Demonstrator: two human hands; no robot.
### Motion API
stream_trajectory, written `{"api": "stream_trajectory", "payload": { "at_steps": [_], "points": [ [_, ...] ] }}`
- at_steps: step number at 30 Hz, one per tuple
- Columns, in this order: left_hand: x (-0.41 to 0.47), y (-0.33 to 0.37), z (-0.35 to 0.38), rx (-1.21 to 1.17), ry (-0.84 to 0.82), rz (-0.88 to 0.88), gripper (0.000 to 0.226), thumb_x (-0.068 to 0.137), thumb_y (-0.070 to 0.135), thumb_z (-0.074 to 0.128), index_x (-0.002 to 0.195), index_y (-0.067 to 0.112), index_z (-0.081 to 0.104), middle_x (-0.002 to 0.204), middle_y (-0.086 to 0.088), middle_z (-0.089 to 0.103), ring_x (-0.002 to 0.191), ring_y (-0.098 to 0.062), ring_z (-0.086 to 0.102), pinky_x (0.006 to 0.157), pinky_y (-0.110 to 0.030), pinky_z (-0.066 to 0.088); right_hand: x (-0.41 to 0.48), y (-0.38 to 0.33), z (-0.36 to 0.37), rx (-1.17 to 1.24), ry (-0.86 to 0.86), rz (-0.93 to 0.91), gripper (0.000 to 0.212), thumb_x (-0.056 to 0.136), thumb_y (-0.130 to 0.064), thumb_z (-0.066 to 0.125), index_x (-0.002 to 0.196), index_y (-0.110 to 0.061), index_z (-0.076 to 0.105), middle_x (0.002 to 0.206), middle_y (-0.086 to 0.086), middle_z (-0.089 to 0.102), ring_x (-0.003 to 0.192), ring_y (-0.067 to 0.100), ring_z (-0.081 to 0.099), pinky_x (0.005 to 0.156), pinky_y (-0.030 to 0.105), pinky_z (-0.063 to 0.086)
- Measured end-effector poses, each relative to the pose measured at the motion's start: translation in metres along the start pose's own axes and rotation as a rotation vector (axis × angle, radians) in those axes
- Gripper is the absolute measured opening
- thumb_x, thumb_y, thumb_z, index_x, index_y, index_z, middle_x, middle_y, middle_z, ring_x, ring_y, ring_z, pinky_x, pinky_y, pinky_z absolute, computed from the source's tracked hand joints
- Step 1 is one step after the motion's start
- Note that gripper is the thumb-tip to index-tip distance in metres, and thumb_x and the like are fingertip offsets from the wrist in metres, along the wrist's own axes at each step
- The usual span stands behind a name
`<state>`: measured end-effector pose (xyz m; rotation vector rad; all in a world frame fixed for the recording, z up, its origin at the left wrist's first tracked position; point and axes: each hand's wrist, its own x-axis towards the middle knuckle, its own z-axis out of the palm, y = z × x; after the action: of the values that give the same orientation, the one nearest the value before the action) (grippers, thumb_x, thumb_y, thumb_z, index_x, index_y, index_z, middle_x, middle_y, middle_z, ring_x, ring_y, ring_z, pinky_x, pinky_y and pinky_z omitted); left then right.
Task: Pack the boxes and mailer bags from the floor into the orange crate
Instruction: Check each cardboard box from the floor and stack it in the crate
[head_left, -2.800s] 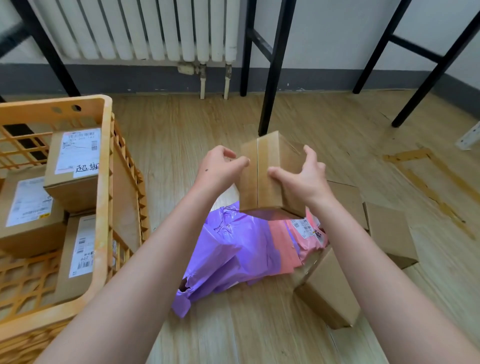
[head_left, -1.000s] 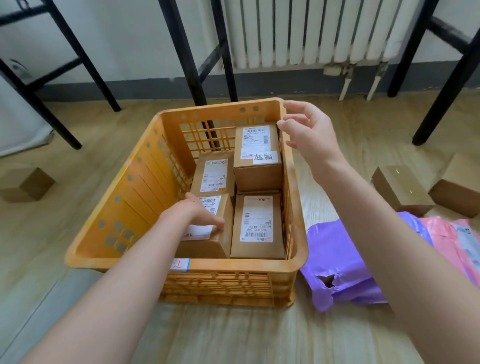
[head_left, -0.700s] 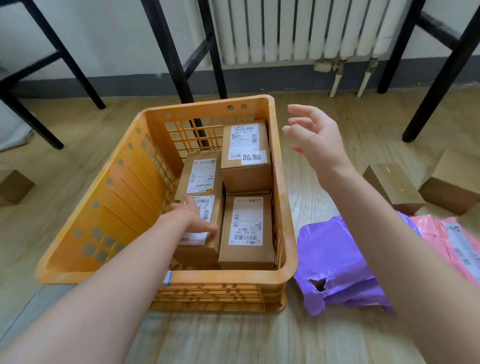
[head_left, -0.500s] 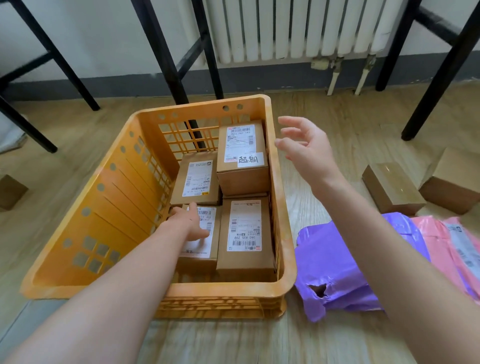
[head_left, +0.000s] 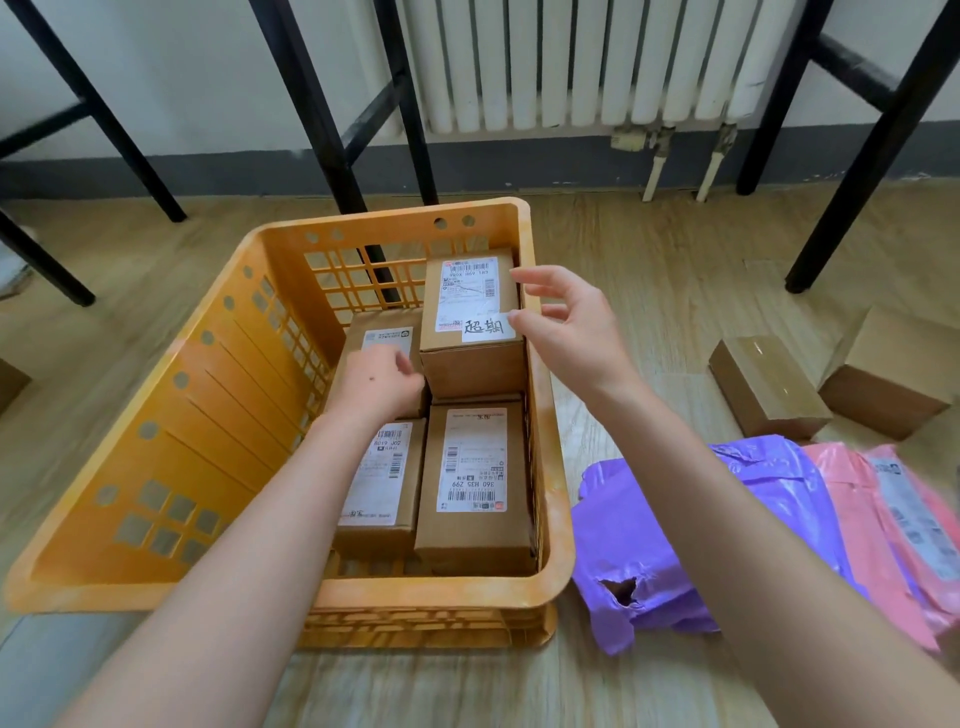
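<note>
Orange crate (head_left: 197, 426) sits on the floor with 4 labelled boxes packed 2 by 2 against its right wall. The left hand (head_left: 376, 379) is down inside on the back-left box (head_left: 384, 335), fingers curled over it, and honestly I can't tell if it's gripping or just nudging it into line. The right hand (head_left: 571, 327) hovers over the crate's right rim, just beside the tall box (head_left: 470, 332) in the far right corner, fingers loose and spread, holding nothing. I'd call this the settling bit of placing a box. On the floor off the crate's right side there's a purple mailer bag (head_left: 675, 535), a pink mailer bag (head_left: 878, 535), a taped box (head_left: 769, 389) and a bigger plain box (head_left: 893, 374). Next move probably wants the free right hand swinging over to grab 1 of those, and the space along the crate's left wall looks like the spot for it.
</note>
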<state>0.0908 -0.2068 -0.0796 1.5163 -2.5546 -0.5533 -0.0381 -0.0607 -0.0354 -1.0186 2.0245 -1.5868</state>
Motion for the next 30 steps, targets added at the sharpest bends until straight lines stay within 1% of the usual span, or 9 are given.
{"api": "stream_trajectory", "payload": {
  "at_steps": [2,4,6,9,14,17,21,25,30],
  "points": [
    [-0.007,0.025,-0.015,-0.153,0.162,0.097,0.008,0.087,0.020,0.057,0.087,0.016,0.063,0.091,-0.002,0.064,0.086,-0.018,0.058,0.071,-0.028,0.044,0.000,-0.001,-0.002,-0.011,0.011,-0.010,0.038,0.086,-0.017,0.060,0.123,-0.024,0.059,0.125,-0.003,0.055,0.100,0.000,0.050,0.082,0.020,0.040],
    [-0.016,0.054,-0.028,-0.264,0.253,0.188,0.012,0.087,0.019,0.057,0.090,0.012,0.066,0.088,0.000,0.063,0.083,-0.016,0.057,0.065,-0.024,0.041,0.000,-0.002,-0.005,-0.016,0.024,-0.020,0.035,0.086,-0.017,0.060,0.120,-0.025,0.060,0.123,-0.003,0.056,0.097,-0.002,0.050,0.081,0.021,0.041],
    [-0.024,0.079,-0.036,-0.358,0.305,0.274,0.012,0.087,0.018,0.057,0.089,0.011,0.066,0.084,0.000,0.063,0.079,-0.014,0.057,0.060,-0.020,0.042,0.000,-0.003,-0.009,-0.017,0.037,-0.025,0.032,0.085,-0.017,0.059,0.117,-0.025,0.061,0.122,-0.003,0.058,0.104,0.004,0.051,0.088,0.026,0.045],
    [-0.031,0.107,-0.041,-0.447,0.320,0.358,0.008,0.088,0.019,0.057,0.086,0.015,0.064,0.078,0.004,0.059,0.072,-0.005,0.054,0.060,-0.015,0.042,-0.002,-0.002,-0.016,-0.021,0.048,-0.034,0.029,0.084,-0.015,0.059,0.112,-0.024,0.063,0.118,-0.002,0.060,0.112,0.009,0.052,0.097,0.032,0.046],
    [-0.039,0.144,-0.031,-0.532,0.282,0.432,0.009,0.088,0.019,0.058,0.086,0.014,0.065,0.073,0.008,0.057,0.069,0.000,0.053,0.060,-0.011,0.043,-0.007,0.005,-0.045,-0.040,0.085,-0.018,0.023,0.084,-0.014,0.059,0.100,-0.031,0.060,0.115,-0.002,0.061,0.112,0.013,0.054,0.097,0.036,0.047],
    [-0.046,0.167,-0.018,-0.562,0.239,0.461,0.009,0.087,0.018,0.058,0.085,0.013,0.066,0.070,0.011,0.054,0.067,-0.001,0.053,0.058,-0.012,0.042,-0.012,0.015,-0.065,-0.043,0.111,0.003,0.023,0.084,-0.012,0.060,0.098,-0.030,0.059,0.112,-0.002,0.062,0.110,0.016,0.056,0.097,0.038,0.048],
    [-0.058,0.201,0.001,-0.588,0.153,0.522,0.007,0.086,0.018,0.058,0.083,0.015,0.064,0.070,0.010,0.055,0.067,-0.003,0.055,0.058,-0.014,0.042,-0.017,0.037,-0.091,-0.060,0.153,0.074,0.019,0.075,-0.023,0.060,0.091,-0.033,0.061,0.108,0.001,0.066,0.106,0.020,0.061,0.095,0.045,0.050],
    [-0.073,0.238,0.025,-0.637,0.078,0.542,0.010,0.082,0.016,0.058,0.081,0.012,0.067,0.066,0.010,0.057,0.066,-0.004,0.056,0.065,-0.022,0.049,-0.029,0.062,-0.121,-0.108,0.187,0.120,0.030,0.071,-0.028,0.060,0.100,-0.024,0.066,0.105,0.000,0.069,0.104,0.019,0.063,0.094,0.047,0.050],
    [-0.096,0.275,0.059,-0.680,-0.051,0.528,0.009,0.077,0.012,0.056,0.073,0.014,0.065,0.058,0.010,0.054,0.055,-0.001,0.049,0.050,-0.011,0.036,-0.053,0.085,-0.167,-0.160,0.237,0.189,0.033,0.069,-0.025,0.057,0.101,-0.021,0.067,0.105,0.006,0.069,0.103,0.022,0.064,0.094,0.045,0.050]
  ]
}}
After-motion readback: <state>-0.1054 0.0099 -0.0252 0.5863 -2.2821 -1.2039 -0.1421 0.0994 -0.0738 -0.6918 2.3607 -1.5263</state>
